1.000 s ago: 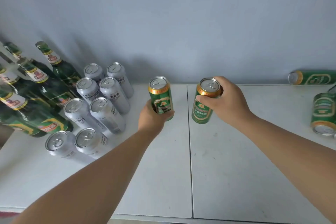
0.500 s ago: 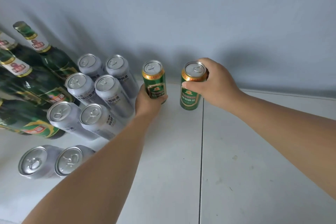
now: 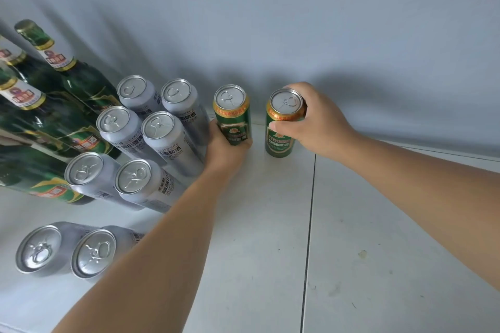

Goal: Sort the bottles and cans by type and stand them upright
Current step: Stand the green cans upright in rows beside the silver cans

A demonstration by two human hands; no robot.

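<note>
Green and gold, two beer cans stand upright near the back of the white desk (image 3: 257,238), close to the pale grey wall (image 3: 297,21). Head view only.

The left hand (image 3: 224,149) wraps the lower body of the left green can (image 3: 233,116) from the near side, fingers curled around it; the can's base is hidden by the hand, so contact with the desk cannot be confirmed. The right hand (image 3: 316,121) grips the right green can (image 3: 281,127) near its rim, thumb across the front of the label and fingers round the far side. This can's base appears to meet the desk surface. The two green cans are just beside each other, a narrow gap between them.

Left of the left green can stands a block of silver cans (image 3: 157,138), upright in pairs, eight tops visible; the nearest silver can sits just beside the left hand. The two silver cans closest to the camera stand slightly apart from the other six.

Further left, green glass bottles (image 3: 67,116) stand upright with capped necks and red-and-white neck labels, partly cut off by the frame edge; their count cannot be determined.

A seam (image 3: 311,211) between two desk panels runs toward the camera, right of the right green can. Both forearms are bare.
</note>
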